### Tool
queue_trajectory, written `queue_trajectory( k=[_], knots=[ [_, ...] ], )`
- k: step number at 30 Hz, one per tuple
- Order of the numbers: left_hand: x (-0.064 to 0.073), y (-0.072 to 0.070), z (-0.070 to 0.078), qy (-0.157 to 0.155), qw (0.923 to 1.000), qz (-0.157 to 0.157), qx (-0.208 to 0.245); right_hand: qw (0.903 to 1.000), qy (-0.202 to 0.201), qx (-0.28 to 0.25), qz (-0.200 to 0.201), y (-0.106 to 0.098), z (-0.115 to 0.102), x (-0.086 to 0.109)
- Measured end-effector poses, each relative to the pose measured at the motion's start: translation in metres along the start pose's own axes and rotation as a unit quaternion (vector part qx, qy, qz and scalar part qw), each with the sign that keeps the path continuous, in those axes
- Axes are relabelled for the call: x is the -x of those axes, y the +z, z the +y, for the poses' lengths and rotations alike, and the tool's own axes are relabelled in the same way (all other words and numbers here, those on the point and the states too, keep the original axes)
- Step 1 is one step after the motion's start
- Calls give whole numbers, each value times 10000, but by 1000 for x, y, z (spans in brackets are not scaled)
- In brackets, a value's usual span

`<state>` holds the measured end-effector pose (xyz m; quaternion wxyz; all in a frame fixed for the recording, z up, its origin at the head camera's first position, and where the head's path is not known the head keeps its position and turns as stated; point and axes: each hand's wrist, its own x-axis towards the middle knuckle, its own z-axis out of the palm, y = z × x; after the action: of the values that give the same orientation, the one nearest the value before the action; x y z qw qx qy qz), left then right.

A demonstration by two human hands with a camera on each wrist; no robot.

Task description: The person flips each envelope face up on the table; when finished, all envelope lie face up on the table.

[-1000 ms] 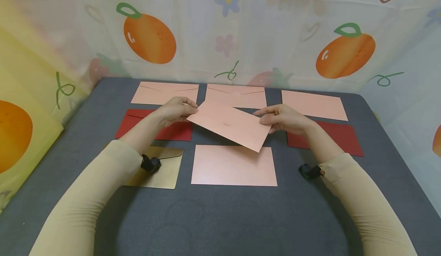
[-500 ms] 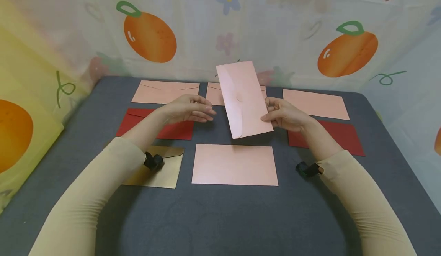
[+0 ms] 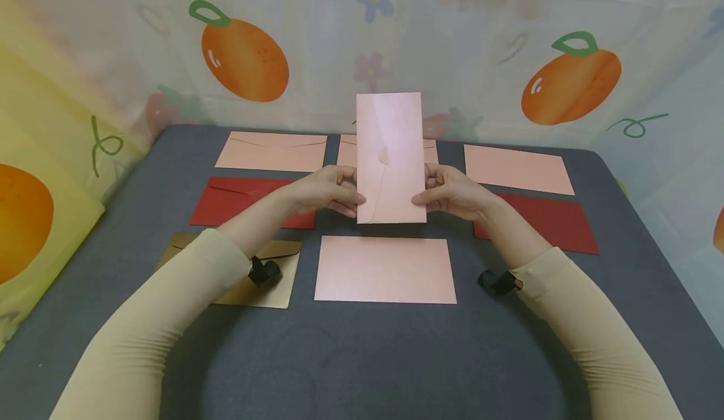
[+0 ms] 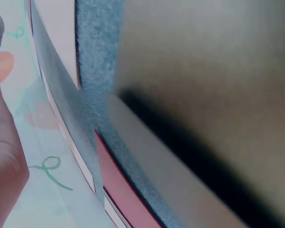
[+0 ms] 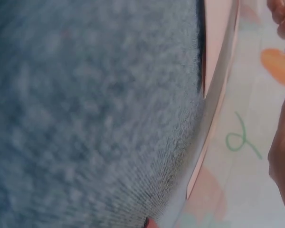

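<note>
In the head view a pink envelope [image 3: 390,156] stands on its short end above the middle of the table, its flap side with a rounded tab facing me. My left hand [image 3: 330,190] pinches its lower left edge, thumb in front. At the lower right edge my right hand [image 3: 452,190] pinches it the same way. Just below lies another pink envelope [image 3: 384,270], plain side up. The left wrist view catches part of my left hand [image 4: 4,147] at its left border; the right wrist view has my right hand [image 5: 284,137] at its right border.
Pink envelopes lie along the back: one at left [image 3: 271,151], one partly hidden behind the held envelope [image 3: 346,149], one at right [image 3: 517,168]. A red envelope [image 3: 249,188] and a gold envelope [image 3: 271,285] lie left, another red envelope [image 3: 548,222] right. A fruit-printed curtain [image 3: 452,43] hangs behind.
The pink envelope has turned from lying slanted between both hands to upright, flap side toward me. My left hand let go midway, then took its left edge again.
</note>
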<state>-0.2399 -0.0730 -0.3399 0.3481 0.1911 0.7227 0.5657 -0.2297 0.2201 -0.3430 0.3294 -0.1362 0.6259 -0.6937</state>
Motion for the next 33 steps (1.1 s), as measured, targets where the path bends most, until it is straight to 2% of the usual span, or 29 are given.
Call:
queue_trajectory(
  k=[4, 9, 13, 16, 19, 21, 23, 25, 28, 31, 33],
  knots=[
    [4, -5, 1, 15, 9991, -288, -316, 9992, -225, -187, 263, -4, 0, 1],
    [9, -20, 5, -324, 9942, -528, -878, 9907, -598, -519, 1111, -13, -2, 5],
    [13, -33, 6, -630, 9909, -330, -1142, 9863, -631, -319, 1491, -23, -4, 9],
    [15, -39, 5, -671, 9904, 33, -1210, 9875, -408, 231, 1505, -30, -5, 13],
    [15, -42, 3, -606, 9913, 609, -1001, 9857, -31, 1023, 1342, -34, -7, 14],
    [13, -41, 1, -626, 9887, 1083, -829, 9822, 157, 1417, 1227, -35, -6, 14],
    [9, -40, -1, -691, 9835, 1557, -604, 9803, 298, 1564, 1170, -36, -4, 14],
    [5, -39, -4, -803, 9778, 1885, -431, 9788, 389, 1608, 1209, -36, -1, 15],
    [0, -37, -7, -852, 9761, 1997, -40, 9733, 594, 1719, 1403, -36, 0, 16],
    [-1, -36, -8, -856, 9802, 1735, 423, 9672, 837, 1841, 1540, -36, 0, 17],
    [-2, -36, -10, -863, 9828, 1542, 539, 9645, 982, 1884, 1570, -36, 1, 17]
  ],
)
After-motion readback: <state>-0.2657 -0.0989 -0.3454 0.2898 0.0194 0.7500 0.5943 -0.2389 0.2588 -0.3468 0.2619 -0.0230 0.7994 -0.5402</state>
